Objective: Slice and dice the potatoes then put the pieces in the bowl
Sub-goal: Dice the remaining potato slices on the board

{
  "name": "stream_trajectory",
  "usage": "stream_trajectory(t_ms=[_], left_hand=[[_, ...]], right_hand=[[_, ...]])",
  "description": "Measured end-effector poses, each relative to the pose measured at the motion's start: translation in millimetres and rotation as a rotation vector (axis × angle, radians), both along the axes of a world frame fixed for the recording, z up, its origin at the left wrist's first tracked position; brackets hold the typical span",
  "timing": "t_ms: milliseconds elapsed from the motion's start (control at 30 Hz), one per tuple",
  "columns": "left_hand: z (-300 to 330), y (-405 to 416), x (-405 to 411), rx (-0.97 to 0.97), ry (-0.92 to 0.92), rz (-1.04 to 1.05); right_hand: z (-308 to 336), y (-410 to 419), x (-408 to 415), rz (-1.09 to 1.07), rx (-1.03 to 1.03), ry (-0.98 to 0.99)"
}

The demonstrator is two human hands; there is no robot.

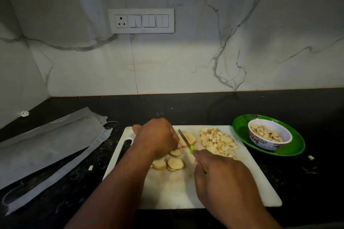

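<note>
Black worktop point(186, 106) against marble wall. On it: white cutting board point(186, 188) at centre, green plate point(242, 126) to the right, grey cloth point(46, 147) to the left, stray potato bits point(90, 167) near the cloth.

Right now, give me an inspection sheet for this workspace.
Surface: black counter, white board on it.
Job's things: slices and dice on board; bowl part filled, on green plate.
Clutter: grey bags; stray bits on counter.
Grips: left hand steadies a slice; right hand holds knife.
Cables: white plug in the corner.
Surroundings: marble wall, switch panel.
</note>
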State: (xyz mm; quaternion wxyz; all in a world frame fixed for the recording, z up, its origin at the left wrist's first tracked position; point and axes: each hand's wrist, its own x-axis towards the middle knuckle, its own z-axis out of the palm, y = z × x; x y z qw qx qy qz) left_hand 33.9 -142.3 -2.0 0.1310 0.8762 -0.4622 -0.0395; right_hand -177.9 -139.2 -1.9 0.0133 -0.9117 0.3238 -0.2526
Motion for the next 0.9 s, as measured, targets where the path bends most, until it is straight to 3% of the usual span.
stream_trajectory(t_ms=[67,167,267,433,533,633,733,800,900], left_hand=[[-1,-1,1,-0.013,0.033,-0.001],[-2,-2,3,-0.016,0.033,0.000],[-1,-3,3,-0.022,0.027,0.004],[-1,-4,6,-0.034,0.092,0.025],[-5,-4,9,-0.064,0.163,0.032],[-8,-4,12,-0.089,0.224,0.024],[-8,-6,16,-0.062,0.226,0.019],[-7,-5,18,-0.047,0.180,-0.013],[-3,-1,18,-0.035,0.128,-0.037]], right_hand=[[-8,-6,12,0.022,-0.008,-0.020],[-19,-3,6,-0.008,0.065,0.152],[-32,9,-20,-0.040,0.157,0.044],[-16,10,-26,-0.017,0.085,-0.065],[-4,3,1,-0.001,-0.005,0.006],[-8,0,12,0.034,0.040,0.001],[-14,8,1,-0.003,0.064,0.156],[-17,13,-17,-0.027,0.163,0.097],[-16,18,-31,0.004,0.141,0.075]])
